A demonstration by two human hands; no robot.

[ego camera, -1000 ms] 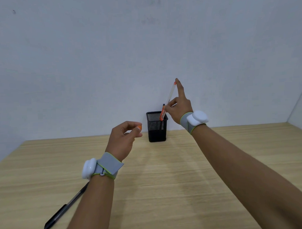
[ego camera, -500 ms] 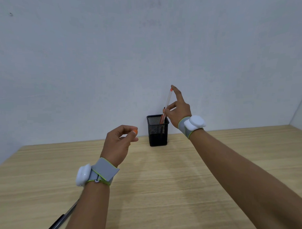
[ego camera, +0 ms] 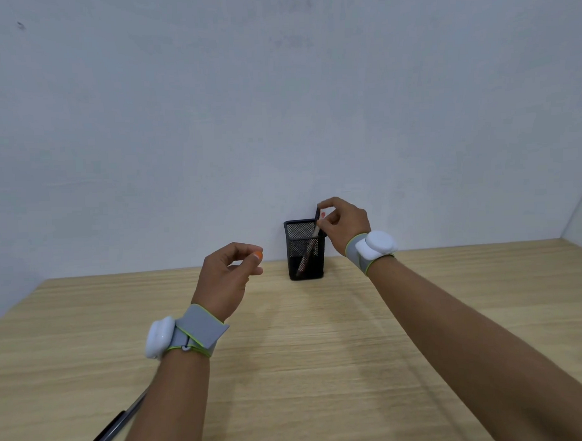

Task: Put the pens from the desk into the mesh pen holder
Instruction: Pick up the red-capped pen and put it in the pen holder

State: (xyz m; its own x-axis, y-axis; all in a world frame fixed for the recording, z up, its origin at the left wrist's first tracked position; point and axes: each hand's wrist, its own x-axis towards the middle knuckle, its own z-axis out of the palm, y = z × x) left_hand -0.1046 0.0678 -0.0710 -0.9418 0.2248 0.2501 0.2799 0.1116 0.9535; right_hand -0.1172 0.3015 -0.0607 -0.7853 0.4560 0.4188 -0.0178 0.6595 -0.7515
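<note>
Head view | right hand (ego camera: pixel 344 223) grip pinching orange pen (ego camera: pixel 309 252), mostly inside mesh pen holder (ego camera: pixel 305 249) | left hand (ego camera: pixel 227 277) pinching orange cap (ego camera: pixel 258 254) | black pen (ego camera: pixel 115 427) on desk (ego camera: pixel 320 351), lower left, outstanding

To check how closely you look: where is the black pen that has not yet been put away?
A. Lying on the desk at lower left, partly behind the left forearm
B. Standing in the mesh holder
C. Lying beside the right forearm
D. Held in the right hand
A: the black pen lies on the desk at lower left, its far end hidden behind the left forearm.

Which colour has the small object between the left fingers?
Orange, seen in the head view, pinched by the left hand.
</note>
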